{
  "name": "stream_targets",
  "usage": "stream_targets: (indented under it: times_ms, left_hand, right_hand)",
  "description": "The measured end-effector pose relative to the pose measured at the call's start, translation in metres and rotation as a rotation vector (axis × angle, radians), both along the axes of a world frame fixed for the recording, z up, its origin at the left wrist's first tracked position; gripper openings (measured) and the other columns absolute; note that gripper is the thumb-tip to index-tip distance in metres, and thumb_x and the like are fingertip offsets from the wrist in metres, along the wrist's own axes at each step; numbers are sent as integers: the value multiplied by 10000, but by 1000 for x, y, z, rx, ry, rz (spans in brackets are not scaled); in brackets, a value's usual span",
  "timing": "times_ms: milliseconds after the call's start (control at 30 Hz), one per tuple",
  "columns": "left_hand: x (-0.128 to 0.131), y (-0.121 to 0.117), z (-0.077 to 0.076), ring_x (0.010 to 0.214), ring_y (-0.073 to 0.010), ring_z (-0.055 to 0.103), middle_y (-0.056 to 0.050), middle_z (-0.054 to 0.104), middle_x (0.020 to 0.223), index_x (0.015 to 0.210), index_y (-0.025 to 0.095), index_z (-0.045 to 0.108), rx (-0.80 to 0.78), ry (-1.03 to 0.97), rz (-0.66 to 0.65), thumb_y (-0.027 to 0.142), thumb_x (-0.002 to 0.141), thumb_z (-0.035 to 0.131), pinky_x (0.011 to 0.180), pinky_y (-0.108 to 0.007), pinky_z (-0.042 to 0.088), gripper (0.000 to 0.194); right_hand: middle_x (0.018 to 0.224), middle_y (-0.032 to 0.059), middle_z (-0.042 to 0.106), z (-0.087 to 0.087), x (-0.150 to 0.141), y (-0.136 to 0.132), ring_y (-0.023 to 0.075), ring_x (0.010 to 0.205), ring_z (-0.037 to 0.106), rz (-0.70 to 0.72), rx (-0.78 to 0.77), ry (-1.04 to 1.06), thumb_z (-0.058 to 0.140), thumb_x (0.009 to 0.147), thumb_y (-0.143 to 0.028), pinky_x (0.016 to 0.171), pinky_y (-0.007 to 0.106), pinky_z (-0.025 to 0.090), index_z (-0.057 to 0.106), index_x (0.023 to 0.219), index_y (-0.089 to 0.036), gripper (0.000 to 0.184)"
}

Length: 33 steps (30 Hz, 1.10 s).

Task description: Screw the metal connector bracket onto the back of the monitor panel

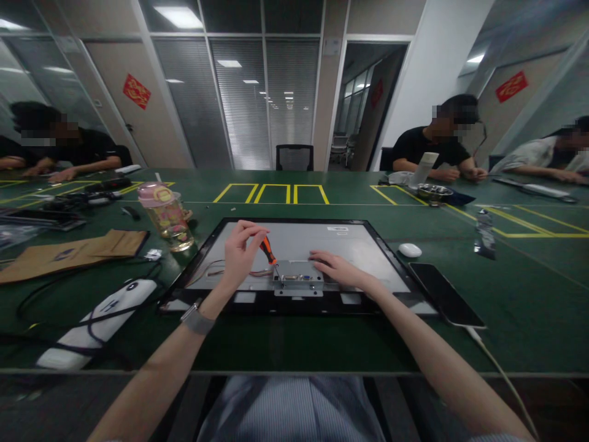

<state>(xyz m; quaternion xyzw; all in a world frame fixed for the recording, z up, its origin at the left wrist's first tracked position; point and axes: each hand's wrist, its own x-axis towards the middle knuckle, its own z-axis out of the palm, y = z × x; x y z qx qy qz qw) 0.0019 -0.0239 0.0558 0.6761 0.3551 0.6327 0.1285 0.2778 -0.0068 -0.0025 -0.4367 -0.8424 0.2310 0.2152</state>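
**Screwdriver tip leaning at the left end of a small metal box**

From my remote seat, I am seeing the left hand (242, 248) gripping an orange-and-black screwdriver (267, 250) by its handle, between thumb and fingers. Its thin shaft is slanting down toward the silver sheet-metal box (294, 269). The right hand (338, 270) is clutching nothing that I can see; its loosely spread fingers are lying at the box's right end. The box is sitting on the near part of a wide, flat grey panel with a glossy black border (359, 242), which is lying on the green tabletop (285, 350).

I am judging a slip to be the main risk: because the shaft is leaning, the tip could be skidding out of a screw head, scratching the box or the panel. Whether it is seated, I cannot tell. Light pressure from the right hand could be letting the box twist. The thin, loose wires (216, 273) are running left of the box, where the left wrist could be snagging them.

The box is showing crisp folded edges and a blue port (306, 279), while the panel's back is looking smooth and matte. The clear, pink-lidded bottle (170, 221) is standing close to the far left corner; a knock could be tipping it over. A black, smooth-faced phone (446, 294) is lying beside the right edge.
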Motion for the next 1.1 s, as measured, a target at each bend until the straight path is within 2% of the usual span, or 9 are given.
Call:
stream_targets:
  times_ms: [200, 333, 433, 600, 733, 867, 967, 1100]
  left_hand:
    - [5, -10, 2, 787, -138, 591, -30, 610, 853, 937, 202, 730, -4, 10, 7, 294, 876, 579, 747, -278, 492, 187]
    - [7, -14, 7, 837, -148, 629, -45, 656, 884, 981, 196, 713, -34, 12, -126, 260, 915, 509, 780, -293, 507, 224]
    - [10, -12, 10, 851, -148, 637, -55, 664, 908, 951, 194, 720, -72, 6, -205, 254, 906, 525, 776, -290, 512, 209]
    - [15, -10, 13, 756, -132, 606, -38, 607, 838, 802, 193, 738, -59, -77, -143, 277, 823, 641, 673, -267, 522, 129]
    - [12, -13, 10, 783, -132, 619, -33, 633, 837, 890, 193, 738, -90, -63, -111, 263, 840, 627, 716, -258, 517, 141]
    - [7, -15, 7, 852, -153, 647, -52, 686, 900, 976, 179, 719, -138, -65, -165, 281, 897, 550, 808, -297, 516, 213]
    - [6, -16, 8, 870, -163, 637, -60, 685, 916, 942, 175, 727, -134, -52, -176, 305, 897, 547, 804, -301, 515, 227]
    - [3, -17, 11, 850, -152, 603, -45, 626, 891, 860, 186, 747, -75, -35, -94, 319, 841, 630, 748, -266, 496, 178]
  right_hand:
    - [1415, 95, 524, -4, 0, 0, 260, 1314, 473, 2, 10, 6, 414, 967, -427, 1123, 491, 328, 591, 1260, -212, 405]
    - [1412, 84, 529, -2, -2, -1, 257, 1320, 469, -10, 17, -32, 390, 973, -428, 1126, 478, 334, 594, 1266, -216, 416]
    - [1405, 104, 534, 1, -5, 1, 270, 1296, 497, -13, 13, -88, 387, 971, -413, 1109, 464, 361, 594, 1272, -187, 430]
    - [1373, 110, 564, 5, -8, 7, 293, 1252, 539, -4, 21, -134, 435, 945, -366, 1078, 467, 395, 627, 1228, -192, 384]
    - [1317, 121, 607, 9, -11, 3, 302, 1203, 576, 12, 59, -136, 433, 937, -333, 1055, 470, 416, 655, 1180, -173, 366]
    - [1251, 123, 647, 13, -10, -5, 292, 1155, 605, 24, 109, -119, 429, 934, -288, 1035, 460, 433, 657, 1160, -167, 343]
    - [1235, 138, 652, 14, -5, -9, 282, 1141, 610, 16, 106, -132, 426, 943, -285, 1026, 454, 441, 635, 1184, -146, 349]
    - [1241, 138, 646, 12, 8, -11, 272, 1143, 607, -10, 112, -138, 443, 937, -279, 1030, 444, 438, 623, 1193, -144, 341]
